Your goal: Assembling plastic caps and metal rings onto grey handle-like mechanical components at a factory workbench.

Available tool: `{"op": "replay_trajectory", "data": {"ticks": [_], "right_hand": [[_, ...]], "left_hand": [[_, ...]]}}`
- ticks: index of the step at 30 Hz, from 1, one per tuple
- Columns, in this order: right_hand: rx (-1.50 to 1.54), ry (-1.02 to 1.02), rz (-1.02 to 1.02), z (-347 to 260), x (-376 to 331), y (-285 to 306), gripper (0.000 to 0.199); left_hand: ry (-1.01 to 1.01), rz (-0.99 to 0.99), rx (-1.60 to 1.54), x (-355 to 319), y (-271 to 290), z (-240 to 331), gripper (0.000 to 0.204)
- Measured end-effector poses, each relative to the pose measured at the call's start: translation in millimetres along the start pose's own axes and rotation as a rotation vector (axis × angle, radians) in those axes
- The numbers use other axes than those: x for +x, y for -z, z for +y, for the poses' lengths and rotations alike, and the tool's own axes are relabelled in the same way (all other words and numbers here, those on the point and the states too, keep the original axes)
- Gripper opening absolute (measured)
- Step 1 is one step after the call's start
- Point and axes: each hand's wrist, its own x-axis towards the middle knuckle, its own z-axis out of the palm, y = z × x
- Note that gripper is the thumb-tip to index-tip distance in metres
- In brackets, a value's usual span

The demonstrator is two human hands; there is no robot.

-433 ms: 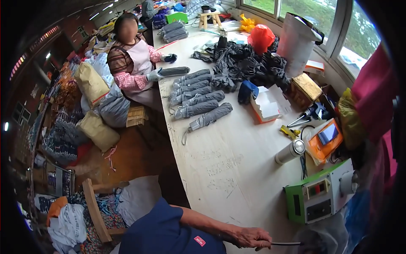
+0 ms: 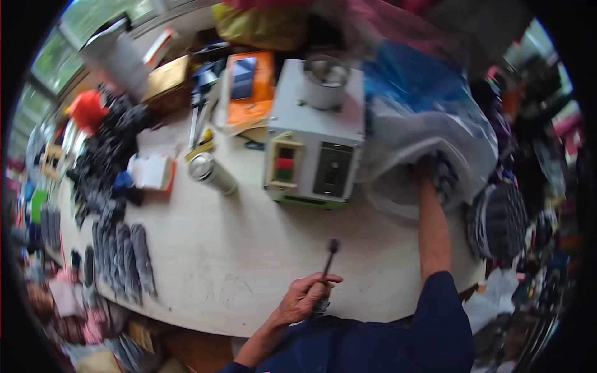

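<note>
- One rod [image 2: 328, 264], grasped in my left hand [image 2: 303, 299] over the tabletop [image 2: 267, 264]; its long axis runs away from me, dark tip foremost.
- One plastic bag [image 2: 392, 149]: my right hand [image 2: 425, 168] is inside, grip hidden, can't tell.
- One flask [image 2: 214, 174].

Head-worn fisheye view, facing down, near above left hand [image 2: 303, 299] and table [image 2: 261, 267], windows [image 2: 93, 22] upper left

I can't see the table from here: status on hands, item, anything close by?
Left hand gripping thin dark-tipped rod. Right hand inside translucent plastic bag, grip hidden. Boxy grey machine standing left of bag.
</note>
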Motion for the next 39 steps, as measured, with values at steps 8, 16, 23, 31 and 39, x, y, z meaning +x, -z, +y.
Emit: {"op": "replay_trajectory", "data": {"ticks": [8, 16, 23, 31, 39], "right_hand": [[0.583, -0.154, -0.216, -19, -36, 53, 0.071], [0.670, -0.003, 0.059, -49, -56, 47, 0.049], [1.238, 0.025, -0.107, -41, -139, 220, 0.044], [1.971, 0.445, 0.071, -63, -253, 377, 0.053], [1.925, 0.743, 0.285, -73, -286, 418, 0.063]], "left_hand": [[0.089, 0.070, 0.049, 1, -3, -1, 0.046], [0.060, -0.122, 0.225, 4, 3, 19, 0.040], [0.062, 0.247, 0.114, -10, 7, 8, 0.018], [-0.010, 0.295, 0.407, 11, -18, 39, 0.025], [-0.389, 0.216, 0.406, -9, -28, 38, 0.016]]}}
